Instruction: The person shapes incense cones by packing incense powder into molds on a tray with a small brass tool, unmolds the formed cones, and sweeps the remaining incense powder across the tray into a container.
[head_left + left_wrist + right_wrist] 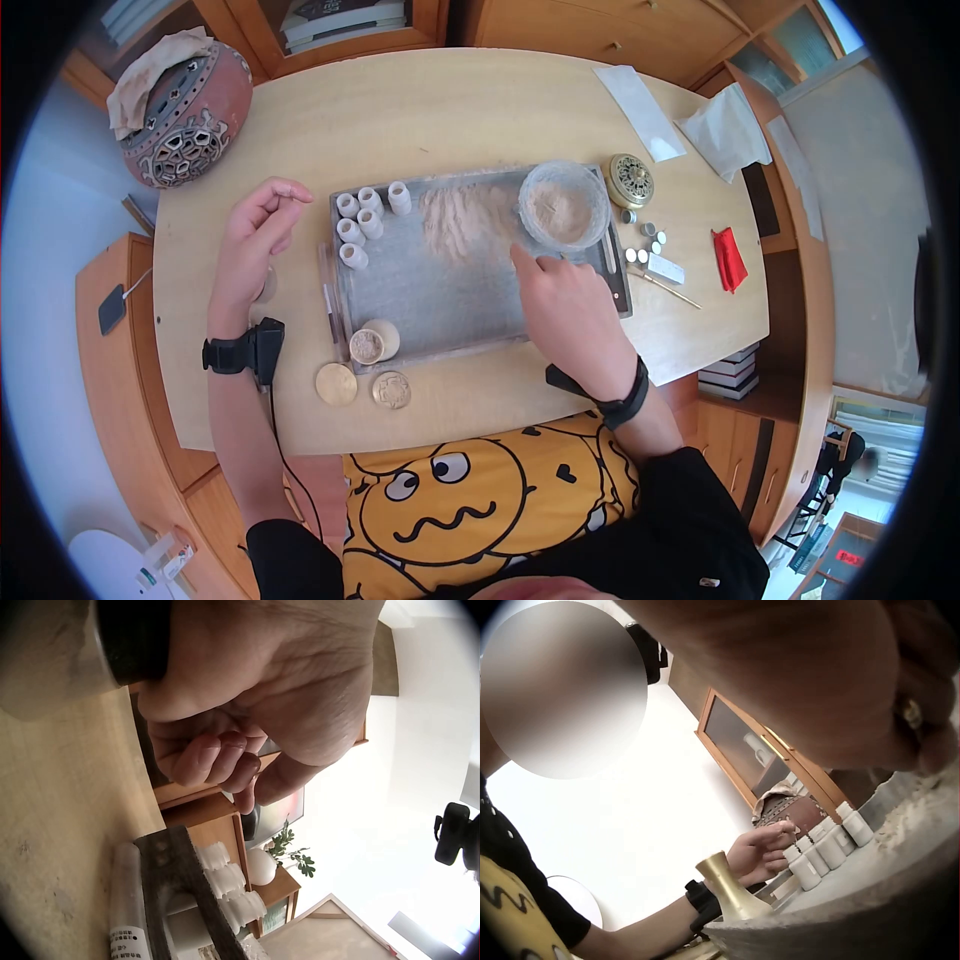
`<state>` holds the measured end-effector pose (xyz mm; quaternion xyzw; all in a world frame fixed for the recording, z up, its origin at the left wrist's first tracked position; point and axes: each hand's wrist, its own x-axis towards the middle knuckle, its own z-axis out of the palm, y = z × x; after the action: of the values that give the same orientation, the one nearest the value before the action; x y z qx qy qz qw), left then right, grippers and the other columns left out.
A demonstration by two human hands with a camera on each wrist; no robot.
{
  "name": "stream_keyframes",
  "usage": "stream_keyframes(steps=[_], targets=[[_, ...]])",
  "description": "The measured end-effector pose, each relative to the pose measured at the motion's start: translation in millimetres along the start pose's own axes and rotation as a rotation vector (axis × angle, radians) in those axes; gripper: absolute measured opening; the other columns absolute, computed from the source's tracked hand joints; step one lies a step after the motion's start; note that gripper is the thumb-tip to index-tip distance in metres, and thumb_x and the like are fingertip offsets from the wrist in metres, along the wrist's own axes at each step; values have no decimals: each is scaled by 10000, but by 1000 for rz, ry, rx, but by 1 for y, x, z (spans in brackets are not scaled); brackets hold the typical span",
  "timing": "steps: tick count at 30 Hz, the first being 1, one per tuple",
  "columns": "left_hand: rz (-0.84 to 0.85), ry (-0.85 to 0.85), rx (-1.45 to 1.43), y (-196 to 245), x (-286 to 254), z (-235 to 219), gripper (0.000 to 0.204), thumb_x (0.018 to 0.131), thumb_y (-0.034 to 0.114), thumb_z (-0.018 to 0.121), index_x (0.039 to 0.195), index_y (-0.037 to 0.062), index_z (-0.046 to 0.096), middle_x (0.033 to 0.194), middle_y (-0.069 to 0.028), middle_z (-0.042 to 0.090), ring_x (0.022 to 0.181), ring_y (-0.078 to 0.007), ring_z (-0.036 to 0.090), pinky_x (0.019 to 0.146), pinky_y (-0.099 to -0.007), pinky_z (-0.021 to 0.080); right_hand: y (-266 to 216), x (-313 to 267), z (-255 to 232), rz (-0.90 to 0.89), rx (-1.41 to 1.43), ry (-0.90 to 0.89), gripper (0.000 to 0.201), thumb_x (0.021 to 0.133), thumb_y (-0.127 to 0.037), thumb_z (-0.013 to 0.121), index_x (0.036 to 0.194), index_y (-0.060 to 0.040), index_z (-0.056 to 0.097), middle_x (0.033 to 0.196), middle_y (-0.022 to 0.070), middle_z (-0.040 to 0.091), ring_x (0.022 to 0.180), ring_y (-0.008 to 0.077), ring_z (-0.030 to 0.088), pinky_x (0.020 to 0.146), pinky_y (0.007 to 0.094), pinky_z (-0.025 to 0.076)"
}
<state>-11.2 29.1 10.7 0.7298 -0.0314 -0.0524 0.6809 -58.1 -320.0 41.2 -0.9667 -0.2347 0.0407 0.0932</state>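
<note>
My right hand (572,315) is over the right half of the grey tray (430,310), close below the white bowl (565,205) of pale brown powder (563,217). In the right wrist view its ringed fingers (930,742) are bent down close to loose powder (911,814); what lies under them is hidden. My left hand (268,225) hangs in the air left of the tray, fingers loosely curled, with nothing seen in it. Small white bottles (369,223) stand on the tray beside it. More loose powder (465,222) is spread across the tray's far middle.
A gold jar (378,342) of powder stands at the tray's near left corner, with two round gold pieces (336,384) beside it. To the right are a pierced brass burner (630,180), small tins, a brush (668,288) and a red pouch (729,260). A carved pot (190,120) stands far left.
</note>
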Motion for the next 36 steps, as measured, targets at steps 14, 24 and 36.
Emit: stream_keyframes(steps=[14, 24, 36], targets=[[-1, -11, 6, 1, 1, 0, 121, 996, 98, 564, 1069, 37, 638, 774, 70, 489, 588, 0, 321, 519, -192, 246, -1, 14, 15, -46, -23, 155, 179, 768, 25, 628, 924, 37, 542, 726, 191, 670, 644, 353, 710, 524, 407, 573], [-10, 5, 2, 1, 0, 0, 123, 1000, 102, 567, 1081, 40, 636, 778, 72, 473, 594, 1, 324, 522, -190, 246, -4, -12, -7, -63, -31, 140, 526, 739, 14, 622, 1249, 113, 544, 793, 161, 650, 618, 300, 689, 519, 359, 556], [-6, 5, 20, -1, 1, 1, 124, 999, 106, 569, 1081, 45, 639, 770, 74, 473, 595, 1, 324, 522, -192, 245, 13, -41, -32, 164, 208, 130, 281, 924, -20, 605, 1202, 21, 610, 716, 204, 657, 650, 372, 654, 595, 446, 509]])
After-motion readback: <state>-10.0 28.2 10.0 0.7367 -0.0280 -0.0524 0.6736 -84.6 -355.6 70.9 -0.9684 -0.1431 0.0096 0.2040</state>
